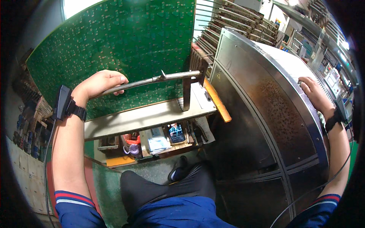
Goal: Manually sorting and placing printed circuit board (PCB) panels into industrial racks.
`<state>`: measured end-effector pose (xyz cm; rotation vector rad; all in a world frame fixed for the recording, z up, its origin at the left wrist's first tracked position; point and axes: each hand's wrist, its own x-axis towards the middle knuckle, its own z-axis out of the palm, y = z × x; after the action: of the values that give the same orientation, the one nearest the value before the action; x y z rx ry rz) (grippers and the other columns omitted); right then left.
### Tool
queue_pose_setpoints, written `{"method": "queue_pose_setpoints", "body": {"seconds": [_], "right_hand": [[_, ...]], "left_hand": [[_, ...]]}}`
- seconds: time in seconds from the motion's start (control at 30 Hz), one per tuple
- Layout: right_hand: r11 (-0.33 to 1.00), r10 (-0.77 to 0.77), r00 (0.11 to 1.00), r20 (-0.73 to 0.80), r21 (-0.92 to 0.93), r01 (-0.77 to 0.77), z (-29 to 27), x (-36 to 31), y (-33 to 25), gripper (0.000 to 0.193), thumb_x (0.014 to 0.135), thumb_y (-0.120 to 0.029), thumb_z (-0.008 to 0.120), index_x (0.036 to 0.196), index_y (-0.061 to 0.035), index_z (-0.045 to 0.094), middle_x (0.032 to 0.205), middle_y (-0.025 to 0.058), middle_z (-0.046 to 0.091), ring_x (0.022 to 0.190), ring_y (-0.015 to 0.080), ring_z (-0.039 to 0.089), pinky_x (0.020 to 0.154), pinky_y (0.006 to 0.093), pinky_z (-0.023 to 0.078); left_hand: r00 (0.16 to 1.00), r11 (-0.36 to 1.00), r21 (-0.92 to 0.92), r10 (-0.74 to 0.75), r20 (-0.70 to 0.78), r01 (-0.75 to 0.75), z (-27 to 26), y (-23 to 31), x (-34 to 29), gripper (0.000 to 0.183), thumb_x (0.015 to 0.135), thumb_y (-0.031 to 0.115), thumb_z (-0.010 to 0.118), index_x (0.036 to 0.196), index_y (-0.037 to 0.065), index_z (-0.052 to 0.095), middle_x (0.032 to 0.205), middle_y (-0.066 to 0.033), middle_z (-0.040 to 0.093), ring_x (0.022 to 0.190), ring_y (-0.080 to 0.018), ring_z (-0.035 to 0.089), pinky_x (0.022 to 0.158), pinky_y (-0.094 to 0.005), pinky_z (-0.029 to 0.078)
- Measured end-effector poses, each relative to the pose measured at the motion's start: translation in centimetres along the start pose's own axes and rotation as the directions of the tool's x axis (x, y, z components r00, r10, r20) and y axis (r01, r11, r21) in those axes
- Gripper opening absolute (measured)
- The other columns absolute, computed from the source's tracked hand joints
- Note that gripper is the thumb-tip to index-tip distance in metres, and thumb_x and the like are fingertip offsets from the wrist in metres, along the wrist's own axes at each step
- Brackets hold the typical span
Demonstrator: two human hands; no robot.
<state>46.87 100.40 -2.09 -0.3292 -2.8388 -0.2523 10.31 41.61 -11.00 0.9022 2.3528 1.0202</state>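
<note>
A large steel-clad machine cabinet [262, 125] occupies the right half of the view; its curved front panel shows brown mottled staining. To its left, a grey shelf [148, 116] projects at mid-height, with an orange edge strip [217, 100] at its right end. A lower tray [152, 146] beneath holds small items, including a device with a lit screen [176, 133]. The floor [110, 186] is green. Racks of slotted frames [235, 22] stand behind the cabinet. Bright light enters at the upper left [76, 7].

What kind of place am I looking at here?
Likely an electronics factory floor: a large green circuit board panel, racks of stacked boards, and a big steel machine cabinet under the right hand.
</note>
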Motion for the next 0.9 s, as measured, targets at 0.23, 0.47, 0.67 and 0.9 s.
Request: {"method": "queue_pose_setpoints", "body": {"seconds": [0.23,0.47,0.67,0.9], "right_hand": [[1.000,-0.008,1.000,-0.026,-0.017,0.008,0.60,0.18,0.67,0.036,0.106,-0.025,0.050,0.125,0.0024,0.065,0.126,0.0231,0.066,0.122,0.0396,0.060,0.108,0.0434,0.045],[0.999,-0.038,0.999,-0.016,-0.020,0.038,0.24,0.21,0.35,0.036,0.105,-0.024,0.051,0.124,0.0031,0.065,0.126,0.0234,0.066,0.122,0.0395,0.060,0.107,0.0428,0.046],[1.000,-0.011,1.000,-0.009,0.012,0.012,0.23,0.19,0.14,0.036,0.105,-0.024,0.051,0.124,0.0037,0.065,0.126,0.0237,0.065,0.123,0.0391,0.059,0.108,0.0429,0.045],[1.000,-0.009,1.000,-0.014,-0.009,0.009,0.20,0.20,0.00,0.036,0.104,-0.024,0.051,0.124,0.0034,0.064,0.126,0.0235,0.065,0.123,0.0392,0.059,0.107,0.0430,0.045]], "left_hand": [[1.000,1.000,0.021,-0.001,-0.011,0.001,0.04,0.18,-0.04,0.033,0.108,0.028,0.054,0.115,0.000,0.071,0.094,-0.0060,0.074,0.085,-0.0138,0.067,0.082,-0.0321,0.056],[1.000,1.000,0.009,0.020,0.001,-0.020,-0.05,-0.06,0.19,0.033,0.108,0.028,0.054,0.114,0.000,0.071,0.093,-0.0063,0.074,0.083,-0.0142,0.068,0.081,-0.0321,0.056],[1.000,1.000,-0.006,0.004,-0.011,-0.004,0.09,0.09,-0.01,0.034,0.107,0.029,0.055,0.114,0.000,0.072,0.094,-0.0063,0.074,0.083,-0.0139,0.068,0.081,-0.0320,0.057],[1.000,1.000,0.021,-0.005,-0.012,0.005,0.06,-0.42,0.22,0.034,0.107,0.029,0.054,0.115,0.000,0.071,0.095,-0.0065,0.074,0.083,-0.0140,0.068,0.081,-0.0317,0.057]]}}
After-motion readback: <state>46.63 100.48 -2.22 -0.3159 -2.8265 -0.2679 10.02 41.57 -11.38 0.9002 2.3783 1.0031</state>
